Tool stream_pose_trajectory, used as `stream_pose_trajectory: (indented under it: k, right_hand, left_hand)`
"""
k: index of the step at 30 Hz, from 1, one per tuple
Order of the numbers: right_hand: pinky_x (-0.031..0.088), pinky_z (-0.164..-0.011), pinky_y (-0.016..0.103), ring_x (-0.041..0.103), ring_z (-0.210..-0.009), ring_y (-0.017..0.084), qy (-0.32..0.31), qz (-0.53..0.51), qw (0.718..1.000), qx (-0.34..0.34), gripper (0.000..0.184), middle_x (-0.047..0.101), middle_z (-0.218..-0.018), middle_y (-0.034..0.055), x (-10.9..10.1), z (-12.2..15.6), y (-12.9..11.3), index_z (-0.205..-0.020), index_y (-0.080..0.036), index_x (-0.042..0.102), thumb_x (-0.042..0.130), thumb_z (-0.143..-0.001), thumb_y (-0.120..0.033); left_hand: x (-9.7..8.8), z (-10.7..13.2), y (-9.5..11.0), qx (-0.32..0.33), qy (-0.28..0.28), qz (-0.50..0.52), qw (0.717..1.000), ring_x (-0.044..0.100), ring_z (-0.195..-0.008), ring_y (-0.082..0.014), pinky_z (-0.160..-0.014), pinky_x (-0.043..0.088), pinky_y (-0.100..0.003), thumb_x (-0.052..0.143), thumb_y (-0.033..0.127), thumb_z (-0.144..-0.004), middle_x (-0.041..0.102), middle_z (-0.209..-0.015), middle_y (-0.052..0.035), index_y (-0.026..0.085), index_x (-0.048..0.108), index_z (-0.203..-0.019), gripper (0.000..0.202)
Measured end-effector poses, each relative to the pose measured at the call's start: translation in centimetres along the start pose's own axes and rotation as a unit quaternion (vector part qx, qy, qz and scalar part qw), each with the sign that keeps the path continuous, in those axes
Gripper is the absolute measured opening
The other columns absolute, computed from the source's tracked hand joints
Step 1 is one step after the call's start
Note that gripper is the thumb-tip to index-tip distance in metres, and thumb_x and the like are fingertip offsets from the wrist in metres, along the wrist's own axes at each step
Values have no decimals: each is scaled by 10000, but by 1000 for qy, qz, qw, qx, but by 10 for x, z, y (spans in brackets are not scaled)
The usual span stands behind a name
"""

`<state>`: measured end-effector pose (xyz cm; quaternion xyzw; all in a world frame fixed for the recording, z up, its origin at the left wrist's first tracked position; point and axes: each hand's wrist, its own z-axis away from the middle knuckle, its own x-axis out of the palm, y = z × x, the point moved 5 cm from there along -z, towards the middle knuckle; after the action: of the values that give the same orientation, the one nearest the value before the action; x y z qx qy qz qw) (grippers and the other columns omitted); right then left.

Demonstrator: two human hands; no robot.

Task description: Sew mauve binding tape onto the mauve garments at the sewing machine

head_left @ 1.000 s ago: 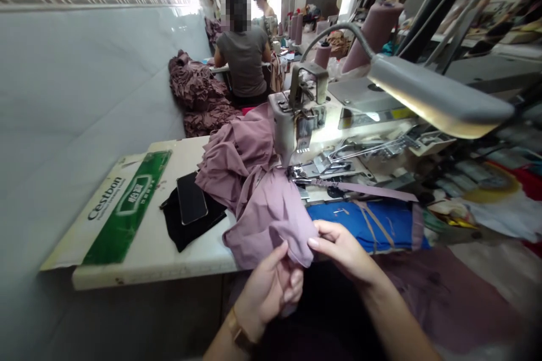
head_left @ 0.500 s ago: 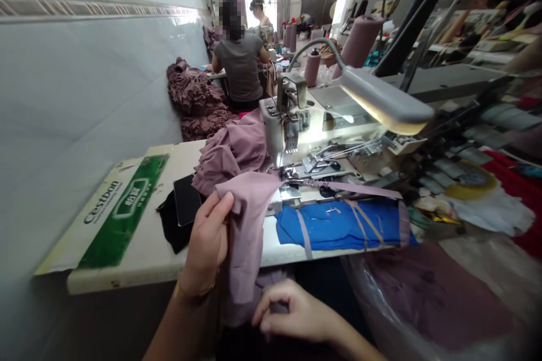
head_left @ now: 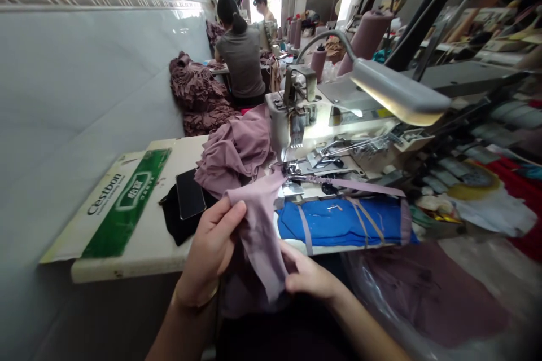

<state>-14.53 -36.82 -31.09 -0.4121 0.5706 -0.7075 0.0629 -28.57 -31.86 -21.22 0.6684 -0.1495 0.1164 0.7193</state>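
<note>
A piece of mauve fabric (head_left: 265, 237) hangs over the table's front edge, its upper end running to the needle area of the sewing machine (head_left: 296, 130). My left hand (head_left: 214, 248) pinches its upper left edge between thumb and fingers. Lower down, my right hand (head_left: 307, 276) grips the fabric's right edge, thumb in front and fingers partly hidden behind the cloth. A narrow mauve strip (head_left: 359, 187) leads into the machine from the right. Behind my left hand lies a heap of gathered mauve fabric (head_left: 237, 144).
A phone (head_left: 190, 196) rests on black cloth at the left of the white table (head_left: 131, 268). Blue cloth (head_left: 339, 223) covers the table front on the right. The machine's lamp (head_left: 398, 90) hangs above. Two people sit further back; a brown fabric pile (head_left: 197, 93) stands by the wall.
My right hand has risen from below and taken hold of the fabric's lower right edge. My left hand, still pinching the fabric, has shifted slightly right.
</note>
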Motion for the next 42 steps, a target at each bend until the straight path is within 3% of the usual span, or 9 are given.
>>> stream_pose_trajectory:
  k: [5,10,15,19,24,30,35,39,42]
  right_hand:
    - [462,-908,404,620,-1014,265,31,-116,992,-26,836,653,-1123,123,-8,-15,1,-1305,-215,547,783,-626,-641]
    - [452,-634,261,547,-636,141,173,13,976,-129,284,595,-750,2,-24,-6,-20,-926,-219,649,761,-755,-416]
    - [397,-954,354,524,-1102,251,159,264,935,-175,116,578,-1117,97,-4,12,-40,-767,-185,672,710,-822,-279]
    - [451,-842,306,576,-981,212,181,26,972,-149,207,598,-1032,52,-1,12,-38,-968,-247,634,719,-810,-350]
    - [477,-738,297,604,-791,188,184,-205,960,-53,459,656,-969,58,-1,7,-18,-1187,-237,579,688,-789,-438]
    - [407,-611,267,446,-590,129,102,99,990,-12,325,474,-616,-20,7,10,4,-695,-169,594,728,-746,-460]
    - [385,-963,452,469,-708,184,104,472,866,-129,324,452,-636,0,-10,33,-2,-615,-201,542,593,-894,-358]
    - [456,-873,398,557,-830,250,183,448,875,-5,245,625,-813,64,-34,73,26,-823,-214,676,620,-862,-449]
    - [484,-780,320,583,-822,246,191,344,914,102,368,651,-825,38,-38,103,54,-898,-212,692,643,-808,-565]
  left_hand:
    - [6,-6,-28,-107,18,110,988,659,-844,-148,-748,515,-202,761,301,-767,719,-915,-37,173,732,-974,245]
    - [1,-8,-34,-92,47,184,978,654,-830,-105,-791,520,-183,776,254,-751,721,-903,-7,163,726,-881,166]
    - [-10,-7,-27,-74,68,159,982,653,-773,-95,-730,512,-174,772,275,-754,719,-890,6,176,721,-912,193]
    - [-1,-1,-28,-76,36,101,991,665,-833,-132,-744,512,-199,737,327,-791,728,-947,-14,194,718,-1003,251]
    - [10,6,-25,-56,5,41,998,670,-924,-215,-825,517,-289,711,360,-812,737,-965,-68,165,718,-1060,316]
    - [-4,-2,-12,-9,67,26,997,667,-953,-201,-852,503,-276,738,342,-779,738,-995,-50,174,721,-1038,310]
    - [-23,-17,1,59,113,48,991,666,-904,-174,-844,498,-261,766,371,-730,734,-925,-23,189,723,-942,282]
    - [-16,-11,-12,66,11,3,998,650,-790,-177,-728,498,-276,657,409,-819,710,-892,-48,193,705,-962,263]
    - [-6,11,-32,94,-76,-245,962,522,-543,-109,-527,369,-226,613,327,-851,592,-610,-7,165,638,-678,238]
